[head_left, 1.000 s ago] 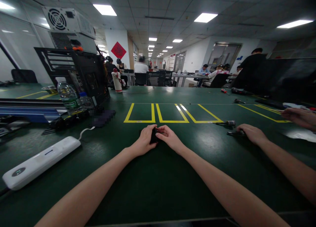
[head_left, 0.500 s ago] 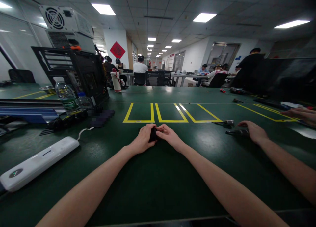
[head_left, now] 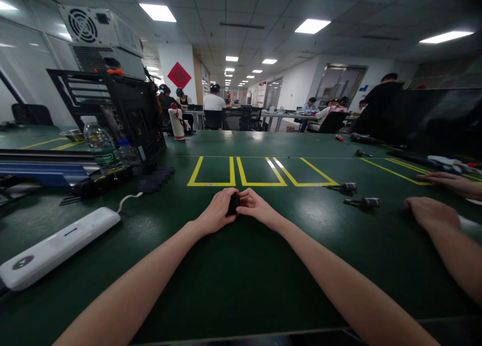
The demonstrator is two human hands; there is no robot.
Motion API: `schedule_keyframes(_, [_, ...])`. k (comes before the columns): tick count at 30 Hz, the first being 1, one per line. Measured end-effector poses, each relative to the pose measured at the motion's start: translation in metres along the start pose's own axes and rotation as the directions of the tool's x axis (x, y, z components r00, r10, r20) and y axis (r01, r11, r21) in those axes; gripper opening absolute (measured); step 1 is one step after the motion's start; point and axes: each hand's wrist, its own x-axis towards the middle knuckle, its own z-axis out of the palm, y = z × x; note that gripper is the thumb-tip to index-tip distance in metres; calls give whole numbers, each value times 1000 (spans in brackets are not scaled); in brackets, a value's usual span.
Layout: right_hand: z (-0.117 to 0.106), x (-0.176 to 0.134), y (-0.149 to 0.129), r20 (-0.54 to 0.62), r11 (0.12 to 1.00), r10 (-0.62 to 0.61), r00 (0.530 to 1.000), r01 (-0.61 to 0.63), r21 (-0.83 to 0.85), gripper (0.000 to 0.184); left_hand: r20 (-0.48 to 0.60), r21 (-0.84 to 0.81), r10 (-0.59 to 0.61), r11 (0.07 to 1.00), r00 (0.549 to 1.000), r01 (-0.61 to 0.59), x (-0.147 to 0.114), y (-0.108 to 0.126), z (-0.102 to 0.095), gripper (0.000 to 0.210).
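Observation:
A small black object (head_left: 234, 204) is held low over the green table (head_left: 241, 285), between my two hands; its kind I cannot make out. My left hand (head_left: 218, 210) wraps round it from the left and covers much of it. From the right, my right hand (head_left: 256, 208) pinches at its side with thumb and fingertips. Just beyond both hands, yellow tape (head_left: 213, 185) marks out open-topped boxes on the table.
To the right lie two screwdriver-like tools (head_left: 363, 202), and beside them rest a co-worker's hands (head_left: 433, 211). On the left are a white power-bank-like device (head_left: 62, 245) with a cable, a plastic bottle (head_left: 100, 147) and a black computer case (head_left: 131, 110).
The co-worker's near hand has drawn away to the right from the tools. My right fingers have shifted slightly on the black object; my left hand stays in place.

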Motion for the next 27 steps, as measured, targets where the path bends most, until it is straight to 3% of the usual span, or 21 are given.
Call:
schedule_keyframes(6, [3,2,1,-77,1000,-25,997,25,-2,25,-25,4,15,1000,1000,-15,0,1,1,56])
schedule_keyframes(13, [3,6,6,-107,1000,13,994,-13,-5,34,-18,29,1,1000,1000,-1,0,-2,5,57])
schedule_keyframes(18, [-1,4,3,-41,1000,13,999,-13,7,30,-20,24,16,1000,1000,-15,-1,-2,3,58])
schedule_keyframes(22, [-1,2,1,6,999,-26,1000,25,40,38,-8,15,36,999,999,-35,-1,1,1,57])
schedule_keyframes(27, [3,-1,-1,-49,1000,-7,999,8,28,28,-25,14,27,1000,999,-27,-1,2,1,56])
